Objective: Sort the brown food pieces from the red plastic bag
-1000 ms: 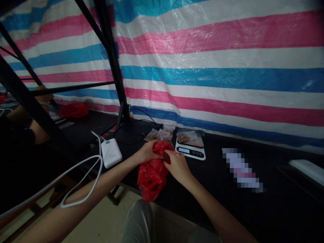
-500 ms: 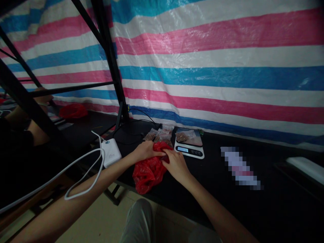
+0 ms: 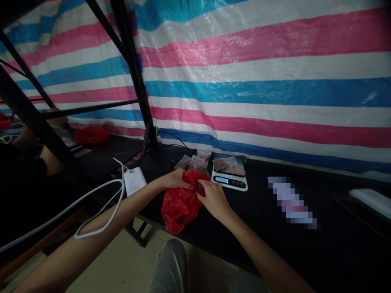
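Observation:
A crumpled red plastic bag (image 3: 180, 209) lies at the table's front edge, with both hands at its mouth. My left hand (image 3: 175, 179) grips the bag's rim from the left, its fingers partly hidden by the plastic. From the right, my right hand (image 3: 214, 195) pinches the other side of the opening. A dark gap shows between the hands; the bag's contents are hidden. Just behind lie several small clear zip bags (image 3: 200, 162) of brown bits. To their right, a white kitchen scale (image 3: 230, 182) with a lit display carries another zip bag (image 3: 224, 163).
A white power bank (image 3: 134, 181) with a white cable (image 3: 100, 188) sits at left, the cable looping over my left forearm. A black metal frame (image 3: 136, 81) rises behind it. Right lie a blurred-out item (image 3: 291, 203) and a white object (image 3: 371, 203). Another person's arm (image 3: 50, 158) shows far left.
The mouth of the red bag is spread slightly wider between my hands, and my left hand has shifted a little. The view has moved slightly.

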A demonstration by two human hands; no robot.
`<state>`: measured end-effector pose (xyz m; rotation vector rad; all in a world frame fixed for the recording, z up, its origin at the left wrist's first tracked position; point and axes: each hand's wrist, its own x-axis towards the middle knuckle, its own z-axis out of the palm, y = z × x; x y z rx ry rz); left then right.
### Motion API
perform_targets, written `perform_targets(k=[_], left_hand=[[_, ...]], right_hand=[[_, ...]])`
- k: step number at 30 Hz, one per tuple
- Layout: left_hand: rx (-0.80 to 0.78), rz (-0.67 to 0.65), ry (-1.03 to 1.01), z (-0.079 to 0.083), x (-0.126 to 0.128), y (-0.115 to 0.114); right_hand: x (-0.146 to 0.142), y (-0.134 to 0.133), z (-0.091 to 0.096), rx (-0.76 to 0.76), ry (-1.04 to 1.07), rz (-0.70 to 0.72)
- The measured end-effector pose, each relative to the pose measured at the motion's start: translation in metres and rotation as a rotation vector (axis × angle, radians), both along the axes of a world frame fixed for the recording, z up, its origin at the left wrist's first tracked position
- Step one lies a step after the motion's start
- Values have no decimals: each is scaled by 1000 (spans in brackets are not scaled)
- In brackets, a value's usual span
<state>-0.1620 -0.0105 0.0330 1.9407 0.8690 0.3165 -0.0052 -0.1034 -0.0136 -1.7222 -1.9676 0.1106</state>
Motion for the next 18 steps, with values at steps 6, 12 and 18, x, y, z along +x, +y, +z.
perform_targets(k=[6, 12, 18], left_hand=[[287, -27, 309, 3, -8, 3], [650, 61, 555, 0, -25, -4], [391, -51, 380, 2, -27, 0]], right_hand=[[10, -1, 7, -49, 82, 54], [15, -4, 16, -21, 40, 48], [7, -12, 19, 57, -114, 26]])
